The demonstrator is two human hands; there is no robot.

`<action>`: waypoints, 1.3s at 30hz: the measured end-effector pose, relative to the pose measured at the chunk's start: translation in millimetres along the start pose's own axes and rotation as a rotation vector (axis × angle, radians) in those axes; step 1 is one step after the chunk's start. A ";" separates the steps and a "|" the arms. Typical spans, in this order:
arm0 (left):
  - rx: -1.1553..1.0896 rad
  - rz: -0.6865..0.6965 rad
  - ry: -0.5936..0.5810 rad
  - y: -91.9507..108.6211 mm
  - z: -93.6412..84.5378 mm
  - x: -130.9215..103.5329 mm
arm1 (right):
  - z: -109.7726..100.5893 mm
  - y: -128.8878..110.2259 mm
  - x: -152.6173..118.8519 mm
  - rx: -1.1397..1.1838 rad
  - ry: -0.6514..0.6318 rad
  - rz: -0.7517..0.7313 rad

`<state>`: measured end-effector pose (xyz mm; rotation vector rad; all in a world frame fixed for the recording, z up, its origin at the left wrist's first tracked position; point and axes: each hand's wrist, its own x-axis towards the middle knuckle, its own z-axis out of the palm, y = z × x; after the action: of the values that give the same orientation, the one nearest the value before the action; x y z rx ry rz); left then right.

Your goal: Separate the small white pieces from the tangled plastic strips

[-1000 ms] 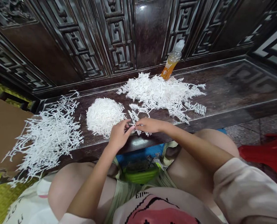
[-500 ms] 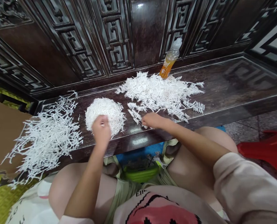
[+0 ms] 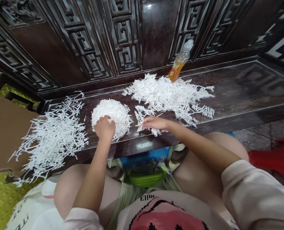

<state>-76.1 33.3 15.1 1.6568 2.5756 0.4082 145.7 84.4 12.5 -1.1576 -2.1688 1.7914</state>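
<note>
I list one dark wooden bench (image 3: 237, 86). On it: branched white heap (image 3: 53, 137), round white mound (image 3: 115, 110), spiky white heap (image 3: 165, 91), orange-filled bottle (image 3: 177, 67).

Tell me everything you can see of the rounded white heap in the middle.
The rounded white heap is a low mound of many short, thin loose pieces, plastic-looking, with a bristly edge. It sits on the dark wooden bench, between the tangled white pile and the larger branched pile. The left hand covers part of its near left side, fingers apparently touching it; what lies beneath them is hidden.
</note>
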 end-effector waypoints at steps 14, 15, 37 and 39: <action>-1.030 -0.053 -0.676 42.7 16.9 -51.7 | 6.2 -2.2 0.4 0.250 0.088 -0.244; -1.054 -0.055 -0.679 42.3 17.9 -50.5 | 6.3 -2.4 0.9 0.238 0.091 -0.254; -0.883 0.083 -0.665 44.1 19.5 -49.9 | 14.0 -10.5 -2.9 -0.472 0.448 -0.143; -0.930 0.067 -0.663 45.5 18.9 -50.5 | 15.2 -9.5 -1.1 -0.469 0.482 -0.142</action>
<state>-10.9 9.2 3.2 1.2182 1.4834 0.7456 134.0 71.4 16.7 -1.3035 -2.3328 0.8441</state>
